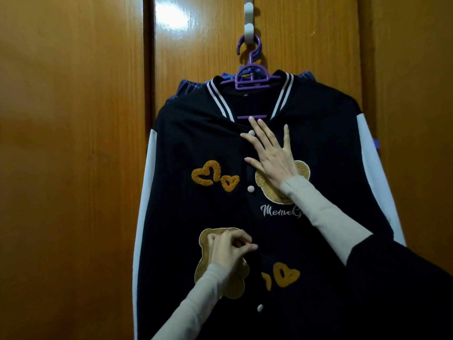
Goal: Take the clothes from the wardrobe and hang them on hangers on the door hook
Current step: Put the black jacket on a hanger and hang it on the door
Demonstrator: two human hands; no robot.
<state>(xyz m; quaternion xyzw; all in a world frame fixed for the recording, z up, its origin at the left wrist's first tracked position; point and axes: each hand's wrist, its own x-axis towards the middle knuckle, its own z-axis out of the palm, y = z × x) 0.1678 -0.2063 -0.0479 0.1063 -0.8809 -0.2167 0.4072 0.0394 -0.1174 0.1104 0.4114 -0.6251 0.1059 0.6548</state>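
A dark navy varsity jacket (196, 143) with white sleeves, bear and heart patches hangs on a purple hanger (250, 78) from the white door hook (248, 30). Behind it a blue garment (186, 88) peeks out on another hanger. My right hand (269, 155) lies flat with spread fingers on the jacket's chest, just below the collar and beside the top button. My left hand (230, 251) pinches the jacket's front edge lower down, over the lower bear patch.
The glossy brown wooden door (73, 143) fills the background, with a vertical panel seam left of the jacket. A dark sleeve edge covers my right forearm at the lower right.
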